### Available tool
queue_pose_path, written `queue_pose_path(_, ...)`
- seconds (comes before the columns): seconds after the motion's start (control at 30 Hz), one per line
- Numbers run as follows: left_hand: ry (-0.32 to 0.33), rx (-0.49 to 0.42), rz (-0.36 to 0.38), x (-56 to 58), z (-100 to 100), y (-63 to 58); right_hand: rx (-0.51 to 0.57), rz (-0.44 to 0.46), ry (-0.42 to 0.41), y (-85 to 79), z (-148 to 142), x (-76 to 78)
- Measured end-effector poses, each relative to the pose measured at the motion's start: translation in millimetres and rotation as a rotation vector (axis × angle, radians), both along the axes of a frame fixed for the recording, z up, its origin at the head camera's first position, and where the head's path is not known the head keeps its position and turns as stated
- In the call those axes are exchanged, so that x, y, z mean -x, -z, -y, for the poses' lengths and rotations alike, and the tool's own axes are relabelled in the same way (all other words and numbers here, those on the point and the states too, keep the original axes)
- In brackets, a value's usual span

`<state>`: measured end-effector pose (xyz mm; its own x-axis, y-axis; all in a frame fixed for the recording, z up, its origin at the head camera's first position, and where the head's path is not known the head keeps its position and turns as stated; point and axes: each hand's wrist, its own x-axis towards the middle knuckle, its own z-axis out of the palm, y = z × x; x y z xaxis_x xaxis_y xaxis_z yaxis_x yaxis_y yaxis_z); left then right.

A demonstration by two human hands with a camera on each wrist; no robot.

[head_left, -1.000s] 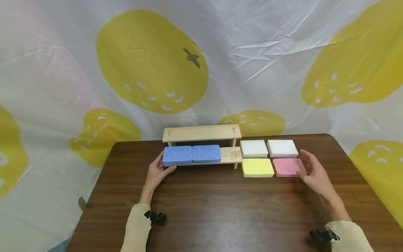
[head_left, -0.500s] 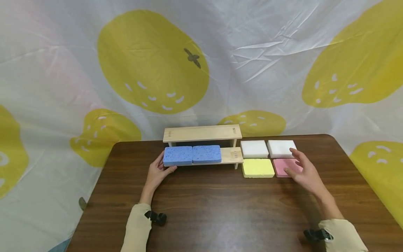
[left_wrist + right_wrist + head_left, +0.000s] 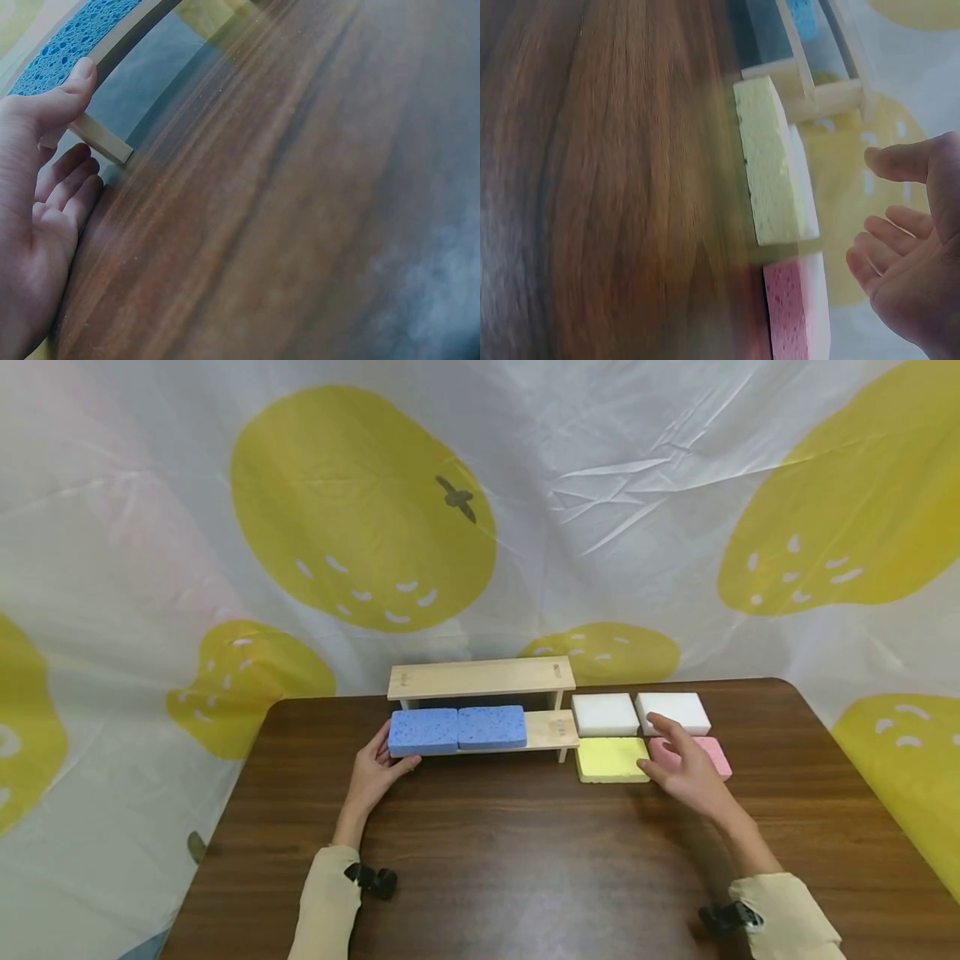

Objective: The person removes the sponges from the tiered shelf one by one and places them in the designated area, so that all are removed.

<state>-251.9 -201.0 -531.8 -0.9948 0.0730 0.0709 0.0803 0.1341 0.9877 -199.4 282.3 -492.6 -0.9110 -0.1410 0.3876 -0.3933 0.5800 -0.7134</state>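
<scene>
A two-tier wooden stand [image 3: 551, 731] bears two blue sponges [image 3: 423, 731] side by side on its lower step. My left hand [image 3: 375, 772] grips that step's left end, thumb [image 3: 82, 75] at the front edge beside the sponge, other fingers [image 3: 75, 176] below and partly hidden. My right hand [image 3: 686, 777] hovers over the pink sponge [image 3: 716, 756], covering part of it, with thumb and fingers spread and nothing held. Its thumb appears near the right edge of the yellow sponge [image 3: 611, 760]. The right wrist view shows the hand [image 3: 915, 247] apart from both sponges.
Two white sponges [image 3: 603, 714] lie behind the yellow and pink ones, right of the stand. The stand's upper step [image 3: 480, 677] is bare. Everything rests on a brown wooden table [image 3: 510, 852], with a lemon-patterned cloth [image 3: 525, 527] hanging behind.
My right hand has moved left, from the pink sponge's right edge to above its left part near the yellow one. The left hand, the stand and the sponges have stayed put.
</scene>
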Motion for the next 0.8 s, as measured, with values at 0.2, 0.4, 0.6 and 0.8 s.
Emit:
queue_pose_path(0.2, 0.007, 0.007, -0.004, -0.1, -1, -1.3, 0.01, 0.028, -0.047, -1.5, 15, 1.5)
queue_pose_path(0.4, 0.009, 0.013, -0.001, -0.5, -1, -1.2, 0.01, 0.031, -0.075, -1.8, 29, 1.6)
queue_pose_path(0.6, 0.01, 0.028, -0.008, 3.3, -1, 3.5, 0.045, 0.032, -0.117, -0.7, 46, 4.9)
queue_pose_path(0.8, -0.009, 0.019, -0.024, 12.6, 3, 23.4, 0.062, 0.054, -0.146, -2.7, 63, 8.9)
